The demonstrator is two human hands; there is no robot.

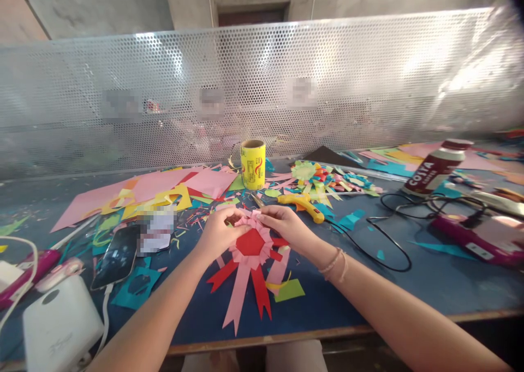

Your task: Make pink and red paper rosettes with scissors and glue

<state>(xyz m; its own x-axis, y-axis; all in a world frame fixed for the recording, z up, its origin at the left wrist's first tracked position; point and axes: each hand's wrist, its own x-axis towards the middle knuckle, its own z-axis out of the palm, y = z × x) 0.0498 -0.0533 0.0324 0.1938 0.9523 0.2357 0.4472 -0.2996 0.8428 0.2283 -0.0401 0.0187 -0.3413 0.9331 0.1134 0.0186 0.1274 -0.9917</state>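
A pink paper rosette (265, 247) with a red centre and red and pink notched tails lies in front of me on the dark blue table. My left hand (223, 229) pinches its upper left edge with thumb and fingers. At the upper right edge, my right hand (286, 225) is closed on the pleated pink paper. The two sets of fingertips nearly meet at the top and partly hide the pleats. A green paper scrap (290, 290) lies beside the tails. Just beyond my right hand is a yellow glue gun (303, 203) with a black cord.
A yellow cardboard tube (254, 165) stands behind the rosette, near finished paper rosettes (317, 178). Pink sheets (98, 197), a phone (117, 254) and a white power bank (61, 325) lie left. A tilted Costa bottle (436, 167) is right. Perforated metal (262, 82) borders the back.
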